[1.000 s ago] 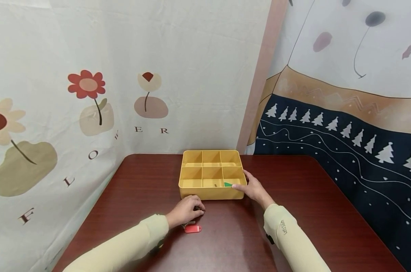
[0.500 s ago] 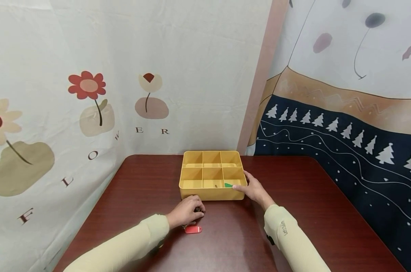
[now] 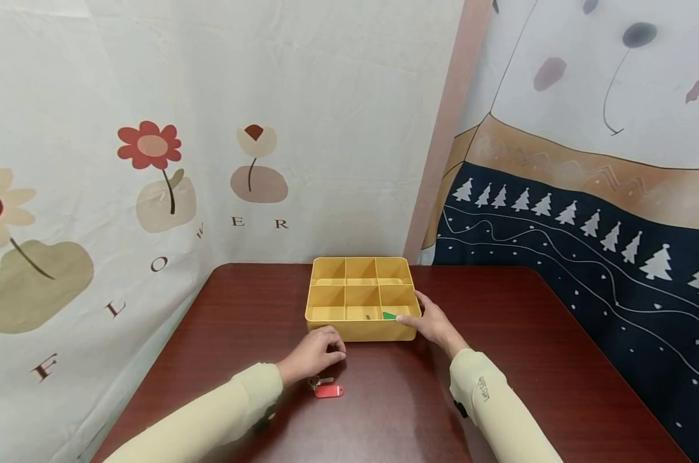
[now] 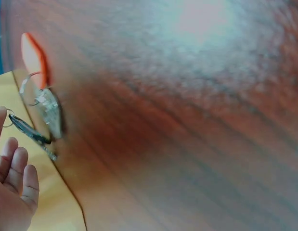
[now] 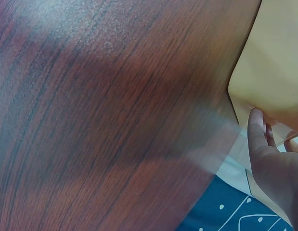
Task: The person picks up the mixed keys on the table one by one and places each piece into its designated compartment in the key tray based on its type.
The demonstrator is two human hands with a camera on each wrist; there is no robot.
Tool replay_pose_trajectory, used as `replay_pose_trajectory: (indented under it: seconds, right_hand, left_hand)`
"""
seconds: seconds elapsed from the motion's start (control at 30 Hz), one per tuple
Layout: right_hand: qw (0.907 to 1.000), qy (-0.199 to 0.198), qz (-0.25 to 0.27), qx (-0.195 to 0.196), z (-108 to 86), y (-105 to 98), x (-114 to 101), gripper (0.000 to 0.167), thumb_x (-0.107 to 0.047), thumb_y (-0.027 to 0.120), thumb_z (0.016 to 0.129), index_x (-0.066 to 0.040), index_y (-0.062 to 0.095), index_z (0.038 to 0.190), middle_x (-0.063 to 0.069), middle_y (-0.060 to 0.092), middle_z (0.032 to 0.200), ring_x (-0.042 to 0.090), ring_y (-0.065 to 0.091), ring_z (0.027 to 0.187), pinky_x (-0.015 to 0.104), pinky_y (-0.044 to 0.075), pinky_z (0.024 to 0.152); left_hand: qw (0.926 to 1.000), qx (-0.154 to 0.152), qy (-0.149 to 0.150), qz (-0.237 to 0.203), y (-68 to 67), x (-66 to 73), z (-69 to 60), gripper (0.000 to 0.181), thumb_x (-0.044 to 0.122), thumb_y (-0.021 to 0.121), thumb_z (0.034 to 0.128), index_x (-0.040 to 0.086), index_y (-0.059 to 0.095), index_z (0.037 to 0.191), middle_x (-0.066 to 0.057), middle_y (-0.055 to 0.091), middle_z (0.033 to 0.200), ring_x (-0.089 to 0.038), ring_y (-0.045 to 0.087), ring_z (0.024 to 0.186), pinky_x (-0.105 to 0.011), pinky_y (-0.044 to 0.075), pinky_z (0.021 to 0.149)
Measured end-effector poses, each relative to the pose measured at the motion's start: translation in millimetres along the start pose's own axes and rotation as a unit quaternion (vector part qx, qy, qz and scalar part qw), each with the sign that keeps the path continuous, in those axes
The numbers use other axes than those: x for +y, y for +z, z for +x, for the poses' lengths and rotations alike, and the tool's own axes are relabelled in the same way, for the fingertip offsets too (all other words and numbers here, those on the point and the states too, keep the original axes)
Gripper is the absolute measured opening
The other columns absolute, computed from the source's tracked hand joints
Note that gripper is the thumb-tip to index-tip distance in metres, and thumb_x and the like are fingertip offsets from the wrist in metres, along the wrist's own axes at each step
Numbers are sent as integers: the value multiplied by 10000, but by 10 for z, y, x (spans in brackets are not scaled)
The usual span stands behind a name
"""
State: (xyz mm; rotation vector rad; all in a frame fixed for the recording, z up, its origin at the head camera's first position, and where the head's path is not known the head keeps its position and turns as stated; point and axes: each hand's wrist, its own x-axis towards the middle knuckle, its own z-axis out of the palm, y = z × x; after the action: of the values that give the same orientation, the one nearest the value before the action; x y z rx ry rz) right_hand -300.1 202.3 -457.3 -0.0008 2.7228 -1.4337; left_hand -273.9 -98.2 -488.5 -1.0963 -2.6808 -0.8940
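Note:
A yellow compartment box (image 3: 361, 330) stands on the table. My right hand (image 3: 433, 319) grips its front right corner, thumb at the front rim and fingers along the side. My left hand (image 3: 316, 350) is by the front left of the box. In the left wrist view, its fingertips pinch a small ring with slim dark metal pieces (image 4: 31, 129), probably keys; in the head view the hand hides them. Close below that hand lies a red key tag (image 3: 328, 391) with a ring and a silvery key (image 4: 51, 113).
The front right compartment holds a green piece (image 3: 389, 316). A tiny brownish thing (image 3: 368, 317) lies in the front middle one. The dark red wooden table (image 3: 499, 308) ends at printed cloth hangings (image 3: 349, 128) behind and at the sides.
My left hand has shifted slightly back and left, nearer the box front. More of the key and ring beside the red tag shows now. The right hand keeps its hold.

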Motion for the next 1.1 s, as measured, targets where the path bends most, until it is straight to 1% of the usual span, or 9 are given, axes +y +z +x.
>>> replay_pose_trajectory:
  seconds: [0.2,0.3,0.47,0.53,0.6,0.7,0.8,0.97,1.1]
  right_hand:
    - [9999,67,87,-15,-2,-2,-9,866,-309,779,874,-69,297,1552,225,422,1497,371,423,1332,580,301,1111]
    - [9999,62,73,-28,-6,-9,-13,870,-311,782,871,-70,297,1552,227,417,1500,373,410,1343,585,290,1114]
    - [10000,30,49,-35,-10,-18,-8,868,-307,774,876,-59,289,1552,235,410,1500,379,402,1344,590,283,1115]
    - [10000,27,55,-32,-12,-21,-4,865,-305,768,880,-54,285,1552,240,409,1497,382,407,1337,596,285,1111]
    - [10000,52,79,-33,-13,-24,-4,862,-305,766,882,-60,284,1554,235,408,1500,378,408,1337,595,284,1113]
    - [9999,70,92,-41,-15,-24,-4,858,-300,762,885,-67,282,1556,232,407,1501,377,411,1334,596,284,1113]
    - [9999,88,73,-44,-15,-27,-3,863,-314,763,885,-73,280,1558,228,405,1504,377,408,1337,598,283,1113]
    - [9999,98,91,-46,-15,-34,-1,912,-383,782,858,-80,282,1559,224,410,1503,374,411,1337,597,286,1112]
    - [9999,90,97,-58,-17,-31,-6,929,-404,786,849,-81,282,1559,224,407,1505,373,407,1343,594,284,1114]
  left_hand:
    - [9981,291,-177,-510,-99,36,-1,82,56,755,851,124,728,815,83,616,841,-115,593,828,-300,497,775]
    - [9956,421,-257,-797,-147,69,-1,93,64,750,857,143,724,816,90,620,849,-125,598,841,-326,506,780]
    - [9904,561,-534,-1148,-224,112,20,117,73,745,867,174,717,816,108,607,856,-123,583,848,-349,505,771]
    - [9882,589,-646,-1256,-258,122,35,126,69,743,870,179,720,814,112,604,855,-108,572,843,-312,498,759]
    - [9864,649,-678,-1348,-292,131,52,125,58,743,868,167,724,810,106,610,857,-103,569,847,-283,497,750]
    - [9846,722,-670,-1447,-341,136,79,119,46,743,867,148,726,808,84,622,862,-110,575,854,-261,505,747]
    - [9835,780,-645,-1497,-390,140,106,104,46,743,870,129,722,812,60,632,879,-125,585,864,-267,520,760]
    - [9835,797,-663,-1485,-468,132,157,82,59,741,875,124,726,829,40,638,904,-139,600,880,-265,525,761]
    - [9834,857,-708,-1431,-540,138,201,70,73,741,870,131,731,832,29,648,913,-151,603,894,-274,516,743]
